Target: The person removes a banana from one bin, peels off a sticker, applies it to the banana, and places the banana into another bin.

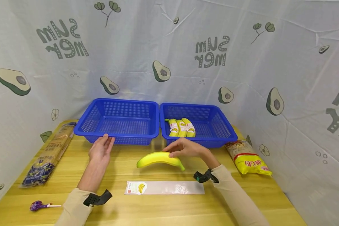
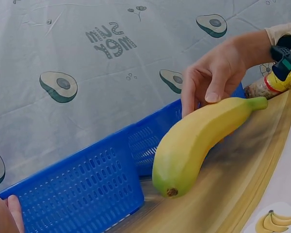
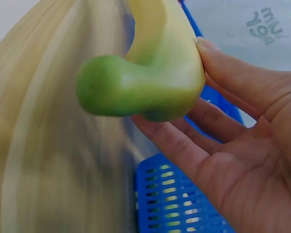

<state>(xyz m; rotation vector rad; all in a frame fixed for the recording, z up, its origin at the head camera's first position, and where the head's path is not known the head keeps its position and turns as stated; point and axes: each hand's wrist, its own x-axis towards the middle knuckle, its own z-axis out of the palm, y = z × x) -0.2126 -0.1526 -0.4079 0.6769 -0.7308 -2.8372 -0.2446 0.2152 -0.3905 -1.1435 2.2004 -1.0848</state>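
Note:
A yellow banana (image 1: pixel 159 158) with green ends is held over the table in my right hand (image 1: pixel 185 147). The thumb and fingers pinch it near its stem end, as the right wrist view also shows. My left hand (image 1: pixel 100 149) is at the front rim of the left blue basket (image 1: pixel 121 136), fingers extended and fingertips right at the rim. In the left wrist view only a little of the left hand (image 2: pixel 14 213) shows, beside the basket wall. Below the banana, a clear plastic sleeve (image 1: pixel 175 187) with a banana label lies flat on the table.
Several wrapped bananas (image 1: pixel 182 127) lie in the right blue basket (image 1: pixel 212 142). A long noodle pack (image 1: pixel 51 150) lies at the left, a yellow and red food bag (image 1: pixel 247 158) at the right. Front left is a purple lollipop (image 1: pixel 36 206). A printed curtain (image 1: pixel 186 84) hangs behind.

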